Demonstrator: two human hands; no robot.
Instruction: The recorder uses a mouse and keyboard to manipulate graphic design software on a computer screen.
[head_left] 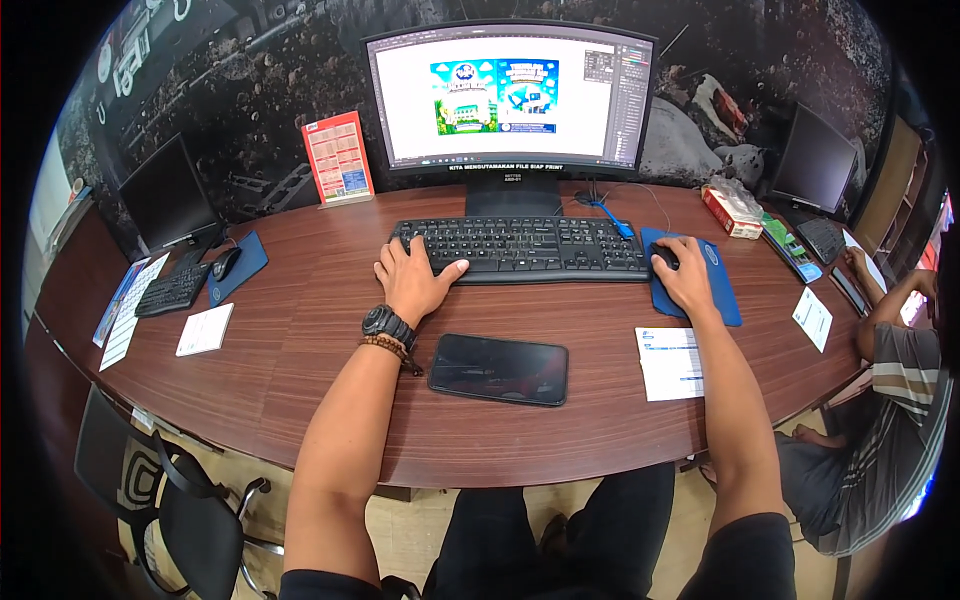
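With left hand [412, 280] spread at left end of long black plastic keyboard [530, 247] and right hand [686, 275] curled over small black mouse [663, 257] on blue rectangular mouse pad [722, 292], nudge lightly, watching blue-and-green panels [497, 98] on wide black-framed monitor [575, 110].

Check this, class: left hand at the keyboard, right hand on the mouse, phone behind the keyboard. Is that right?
The phone is not behind the keyboard but on its near side, as the head view shows; the rest is right.
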